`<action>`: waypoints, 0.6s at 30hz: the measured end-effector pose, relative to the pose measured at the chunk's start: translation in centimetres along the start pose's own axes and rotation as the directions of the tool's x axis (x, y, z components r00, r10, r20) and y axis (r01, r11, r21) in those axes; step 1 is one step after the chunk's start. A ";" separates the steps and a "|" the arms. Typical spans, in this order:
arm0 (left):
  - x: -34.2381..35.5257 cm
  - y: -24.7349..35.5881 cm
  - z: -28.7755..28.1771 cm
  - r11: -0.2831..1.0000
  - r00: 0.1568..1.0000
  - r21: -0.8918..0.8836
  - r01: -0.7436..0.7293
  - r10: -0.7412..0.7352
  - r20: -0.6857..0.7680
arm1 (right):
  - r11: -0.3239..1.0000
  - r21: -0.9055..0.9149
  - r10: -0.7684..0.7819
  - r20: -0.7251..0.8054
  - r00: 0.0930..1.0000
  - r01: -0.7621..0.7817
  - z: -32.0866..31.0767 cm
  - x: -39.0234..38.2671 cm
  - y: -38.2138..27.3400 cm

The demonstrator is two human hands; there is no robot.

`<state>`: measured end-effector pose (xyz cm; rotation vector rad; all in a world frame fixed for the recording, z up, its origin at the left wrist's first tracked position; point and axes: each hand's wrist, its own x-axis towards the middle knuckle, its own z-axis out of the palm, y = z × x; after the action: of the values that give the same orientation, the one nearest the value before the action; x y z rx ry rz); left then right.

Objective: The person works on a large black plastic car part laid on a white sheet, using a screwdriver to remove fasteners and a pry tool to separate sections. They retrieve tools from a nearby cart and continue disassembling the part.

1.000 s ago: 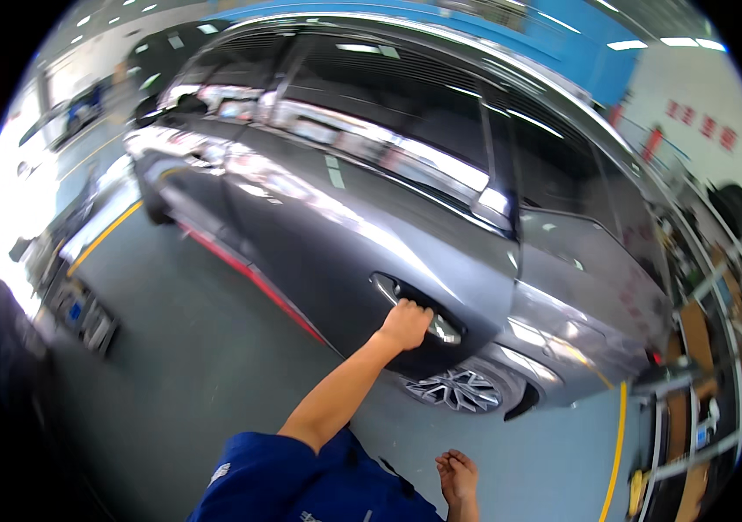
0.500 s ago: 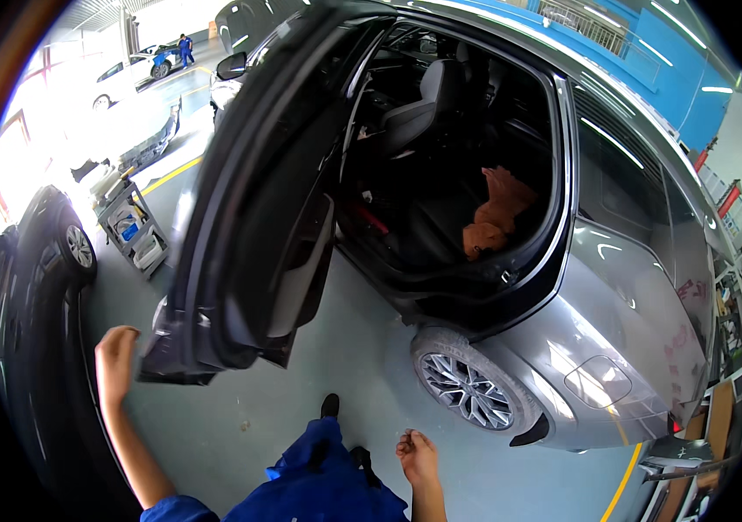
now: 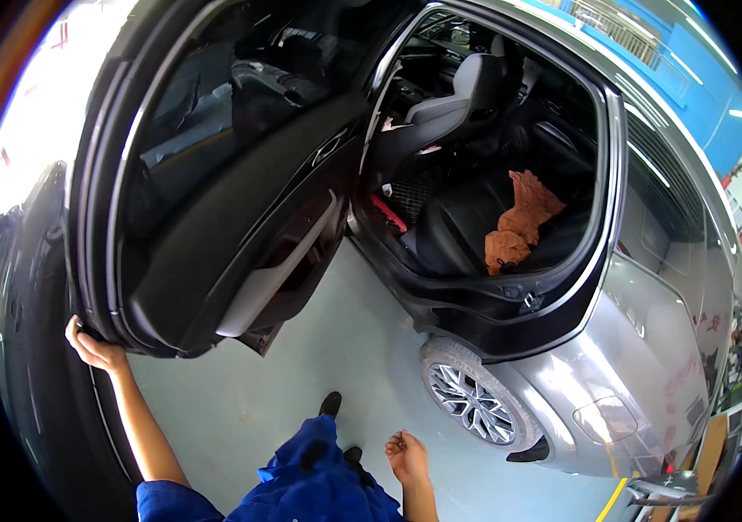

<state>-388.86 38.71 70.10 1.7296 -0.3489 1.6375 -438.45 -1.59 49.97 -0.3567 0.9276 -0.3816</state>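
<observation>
The rear car door [image 3: 214,217] of a grey car stands wide open, its dark inner panel and pale armrest facing me. At the door's lower outer corner, my left hand [image 3: 100,350] grips the edge, fingers bent against it. My right hand [image 3: 407,457] hangs low in front of me, apart from the car. Its fingers are curled together, and whatever is in them is too small to make out. Through the door opening, a crumpled orange-brown cloth [image 3: 523,217] lies on the black rear seat [image 3: 454,228].
A dark car [image 3: 27,365] stands close on my left, right beside the open door. The rear wheel [image 3: 475,404] of the grey car is ahead to the right. Shelving with boards [image 3: 712,452] stands at the far right. A red object [image 3: 388,211] lies in the rear footwell.
The door has swung wider to the left, showing more of its inner panel. My left hand, apart from the door before, is now on its edge. My right hand stays low and curled.
</observation>
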 end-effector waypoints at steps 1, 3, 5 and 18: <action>2.0 -0.4 0.6 0.999 0.999 -0.023 0.039 -0.039 -0.013 | 1.000 -0.002 -0.005 0.012 1.000 0.005 1.4 0.8 -0.7; 2.4 -3.3 1.3 0.992 0.992 -0.002 0.129 -0.129 0.018 | 0.998 -0.055 0.025 -0.002 1.000 -0.026 2.2 2.7 -1.2; 2.0 -9.3 1.9 0.985 0.995 0.139 0.099 -0.100 0.000 | 0.989 -0.138 0.047 0.002 0.999 -0.047 2.7 4.8 -1.8; 2.8 -20.7 -2.8 0.588 0.998 0.809 -0.021 0.066 -0.023 | 0.967 -0.253 0.041 0.032 0.999 -0.032 16.2 25.1 -8.1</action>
<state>-377.31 55.90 66.18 2.3218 0.5014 2.0446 -412.79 -18.16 45.05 -0.5776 0.9475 -0.2217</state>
